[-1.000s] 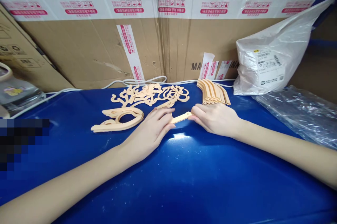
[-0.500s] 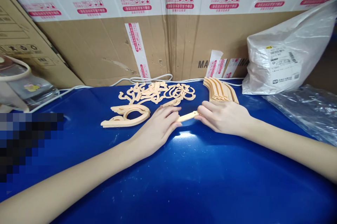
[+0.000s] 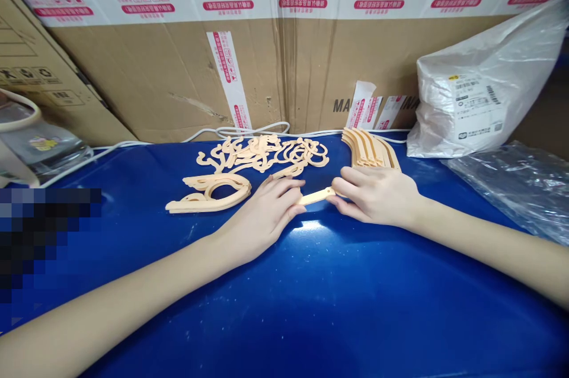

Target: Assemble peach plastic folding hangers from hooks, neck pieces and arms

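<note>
Between my two hands is a cream plastic hanger arm [image 3: 316, 196], a flat strip with a small hole near its right end. My left hand [image 3: 276, 206] is closed on its left part, and the fingers of my right hand [image 3: 376, 195] pinch its right end. Most of the piece is hidden by the fingers. Left of my left hand lie folded cream hangers [image 3: 208, 205], stacked flat. Behind them is a loose heap of cream hanger hooks [image 3: 262, 153]. Just beyond my right hand stands a stack of curved hanger arms [image 3: 367, 148].
A large cardboard box [image 3: 169, 70] closes off the back, with a white cable [image 3: 204, 132] along its foot. A white plastic bag [image 3: 478, 93] and clear plastic film [image 3: 515, 188] are at the right. A clear jug [image 3: 48, 141] stands at the left on the blue table [image 3: 311, 307].
The view has shifted slightly. Both hands keep nearly the same pose and hold on the hanger arm; the right thumb and fingers have moved a little at its end.
</note>
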The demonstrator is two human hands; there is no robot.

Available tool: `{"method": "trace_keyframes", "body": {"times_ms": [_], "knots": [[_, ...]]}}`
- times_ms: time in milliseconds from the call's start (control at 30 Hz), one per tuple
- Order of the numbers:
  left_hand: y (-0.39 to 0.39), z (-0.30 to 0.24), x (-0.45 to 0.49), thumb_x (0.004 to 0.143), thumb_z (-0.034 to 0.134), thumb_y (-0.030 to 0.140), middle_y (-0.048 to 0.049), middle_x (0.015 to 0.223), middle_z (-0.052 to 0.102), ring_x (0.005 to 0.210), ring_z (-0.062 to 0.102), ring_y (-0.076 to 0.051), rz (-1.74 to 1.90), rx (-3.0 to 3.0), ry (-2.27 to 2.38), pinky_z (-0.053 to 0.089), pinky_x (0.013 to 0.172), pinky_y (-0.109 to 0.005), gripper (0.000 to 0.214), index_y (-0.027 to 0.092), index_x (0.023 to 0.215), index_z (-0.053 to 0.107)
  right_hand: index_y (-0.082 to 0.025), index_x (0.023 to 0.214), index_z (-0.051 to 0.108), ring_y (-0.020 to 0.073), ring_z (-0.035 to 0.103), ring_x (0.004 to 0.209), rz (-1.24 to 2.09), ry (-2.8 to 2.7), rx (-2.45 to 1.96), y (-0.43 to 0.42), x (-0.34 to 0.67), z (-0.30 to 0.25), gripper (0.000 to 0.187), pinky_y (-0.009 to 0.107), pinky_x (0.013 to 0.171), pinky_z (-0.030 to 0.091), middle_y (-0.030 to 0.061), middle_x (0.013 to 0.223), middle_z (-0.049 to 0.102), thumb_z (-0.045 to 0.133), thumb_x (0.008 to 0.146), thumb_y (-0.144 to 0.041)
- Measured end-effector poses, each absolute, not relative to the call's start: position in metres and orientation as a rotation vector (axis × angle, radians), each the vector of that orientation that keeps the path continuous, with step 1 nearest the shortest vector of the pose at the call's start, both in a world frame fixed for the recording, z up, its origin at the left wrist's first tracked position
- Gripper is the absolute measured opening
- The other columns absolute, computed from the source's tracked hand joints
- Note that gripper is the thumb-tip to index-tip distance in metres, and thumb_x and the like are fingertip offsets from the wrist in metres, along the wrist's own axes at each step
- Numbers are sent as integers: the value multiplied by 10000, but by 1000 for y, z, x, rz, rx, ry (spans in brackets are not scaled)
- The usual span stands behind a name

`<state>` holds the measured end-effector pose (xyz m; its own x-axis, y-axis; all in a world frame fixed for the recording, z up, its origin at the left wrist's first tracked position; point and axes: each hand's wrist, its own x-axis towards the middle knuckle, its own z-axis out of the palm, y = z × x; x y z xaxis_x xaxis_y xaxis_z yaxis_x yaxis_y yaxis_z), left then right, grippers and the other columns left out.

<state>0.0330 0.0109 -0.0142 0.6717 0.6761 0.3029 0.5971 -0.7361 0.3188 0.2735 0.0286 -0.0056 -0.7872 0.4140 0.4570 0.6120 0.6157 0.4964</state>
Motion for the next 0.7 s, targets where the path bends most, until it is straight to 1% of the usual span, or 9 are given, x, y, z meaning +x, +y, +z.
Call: {"method": "trace_keyframes", "body": {"times_ms": [133,267,500,700], "knots": [[11,-14,33,1003,336,300,-72,1309,528,1239,456,-215,587,2699,1025,351,1077,-434,239,190,1000,549,-186,721,603,116,516,555,-997,-2523,-806,28,274,-4,438,288,526,261,9,644,580,331,980,-413],[10,-12,35,1005,333,295,-75,1303,535,1242,458,-212,573,2699,1027,343,1081,-438,246,193,1085,542,-191,713,602,115,527,550,-968,-2507,-791,28,274,-3,418,281,516,267,2,635,572,359,971,-413],[10,-10,34,1008,322,300,-58,1317,526,1248,449,-204,550,2686,1004,329,1090,-429,249,201,996,551,-197,688,603,108,518,544,-958,-2483,-777,28,275,-3,427,276,503,256,-4,628,575,372,960,-431],[10,-11,33,1010,324,287,-61,1307,537,1252,449,-193,561,2693,980,316,1098,-424,240,196,1057,541,-194,658,586,108,498,520,-976,-2451,-725,28,276,-3,414,272,505,268,-11,599,560,399,949,-420]]}}
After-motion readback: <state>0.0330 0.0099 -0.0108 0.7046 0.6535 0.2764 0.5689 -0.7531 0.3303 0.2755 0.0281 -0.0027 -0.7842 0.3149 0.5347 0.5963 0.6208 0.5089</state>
